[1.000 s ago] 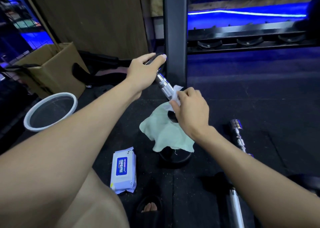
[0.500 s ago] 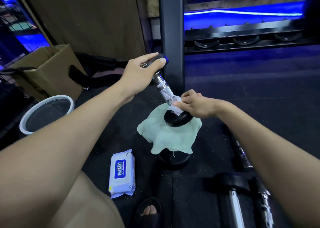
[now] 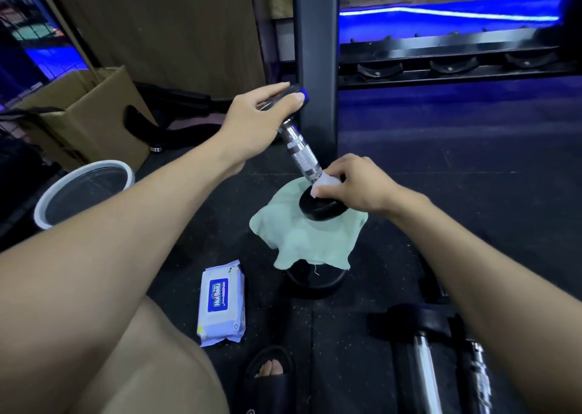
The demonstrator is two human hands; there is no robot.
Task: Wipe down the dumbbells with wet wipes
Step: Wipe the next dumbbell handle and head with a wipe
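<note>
A dumbbell (image 3: 297, 149) with a knurled chrome handle and black ends stands tilted, its lower end (image 3: 319, 207) resting on a pale green cloth (image 3: 302, 240). My left hand (image 3: 258, 111) grips its upper end. My right hand (image 3: 359, 182) pinches a white wet wipe (image 3: 326, 182) against the base of the handle, just above the lower end. The green cloth drapes over another black round weight (image 3: 315, 283) on the floor. A wet wipe pack (image 3: 222, 303), white with a blue label, lies on the floor to the left.
A white-rimmed bin (image 3: 83, 190) and a cardboard box (image 3: 85, 114) stand at the left. A black rack post (image 3: 316, 60) rises right behind the dumbbell. More dumbbells (image 3: 425, 360) lie at the lower right. A sandalled foot (image 3: 271, 371) is at the bottom.
My right hand has turned flatter and slid with the wipe down from the handle to its base at the lower end. The left hand keeps its hold on the top.
</note>
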